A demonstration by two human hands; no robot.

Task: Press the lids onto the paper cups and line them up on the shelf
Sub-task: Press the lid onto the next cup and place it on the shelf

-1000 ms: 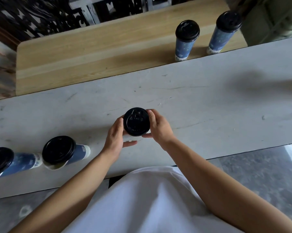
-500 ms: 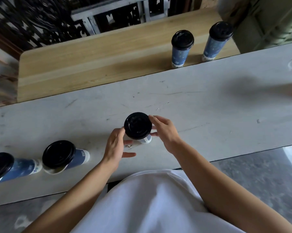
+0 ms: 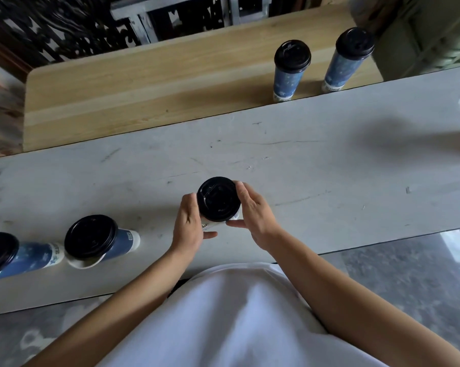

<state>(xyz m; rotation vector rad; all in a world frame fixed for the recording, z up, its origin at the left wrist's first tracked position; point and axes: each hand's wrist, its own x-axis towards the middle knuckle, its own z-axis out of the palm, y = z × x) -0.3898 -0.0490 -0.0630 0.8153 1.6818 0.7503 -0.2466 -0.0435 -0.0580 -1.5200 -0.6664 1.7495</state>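
At the left edge, the leftmost cup (image 3: 30, 256) is partly cut off by the frame. Just beside it, the second cup (image 3: 124, 243) shows white rim under its lid. In the middle of the grey table (image 3: 329, 181), the left hand (image 3: 188, 229) and right hand (image 3: 255, 213) curl round the middle cup (image 3: 206, 223). Its black lid (image 3: 218, 198) and the fingers hide nearly all of its body. Two lidded cups (image 3: 289, 75) stand on the wooden shelf (image 3: 144, 88), far right.
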